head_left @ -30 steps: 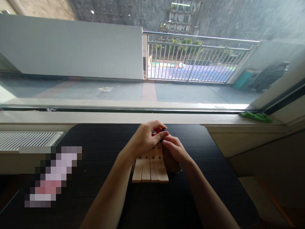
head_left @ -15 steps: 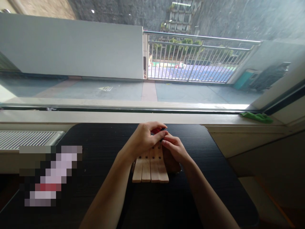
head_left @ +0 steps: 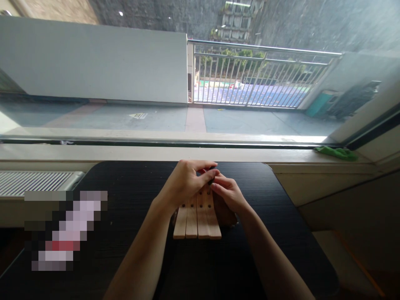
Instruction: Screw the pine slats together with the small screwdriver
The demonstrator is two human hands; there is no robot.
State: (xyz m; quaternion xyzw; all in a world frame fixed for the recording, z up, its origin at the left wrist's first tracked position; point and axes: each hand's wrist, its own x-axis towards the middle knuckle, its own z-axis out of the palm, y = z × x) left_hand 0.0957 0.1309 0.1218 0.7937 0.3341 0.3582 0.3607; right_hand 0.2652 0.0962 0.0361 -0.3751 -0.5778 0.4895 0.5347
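Note:
Several pale wooden slats (head_left: 196, 218) with small holes lie side by side on the black table (head_left: 125, 216), stacked on a darker wooden piece (head_left: 225, 214). My left hand (head_left: 184, 183) curls over the far end of the slats, its fingers pinching a small dark tool with a red part (head_left: 210, 174). My right hand (head_left: 228, 192) is closed beside it, fingertips pressed on the same small thing at the slats' top end. What lies under the fingers is hidden.
A blurred patch (head_left: 64, 229) covers something at the table's left. Behind the table run a window sill (head_left: 93, 153) and a radiator (head_left: 34, 182) at left. A green cloth (head_left: 337, 152) lies on the sill at right.
My left hand's fingers have shifted slightly over the small tool at the slats' far end. The slats and my right hand stay almost where they were.

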